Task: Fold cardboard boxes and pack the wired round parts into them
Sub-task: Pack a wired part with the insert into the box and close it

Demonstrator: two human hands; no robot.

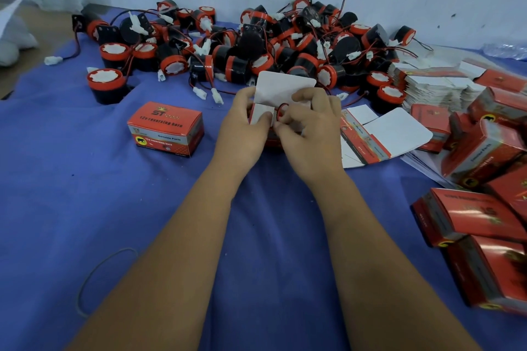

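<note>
Both my hands hold one red cardboard box (281,88) over the blue cloth, its white top flap standing up. My left hand (242,128) grips the box's left side, thumb on a small white side flap. My right hand (309,134) curls over the right side, fingers at the open mouth, where a red rim of a round part (282,108) shows inside. A large heap of black-and-red round wired parts (251,45) lies just behind. A closed red box (166,128) stands to the left.
An unfolded box with white flaps (379,134) lies right of my hands. Flat box blanks are stacked (433,85) at the back right, and several folded red boxes (484,208) are piled along the right edge. A rubber band (94,279) lies on the blue cloth (85,194) at the left.
</note>
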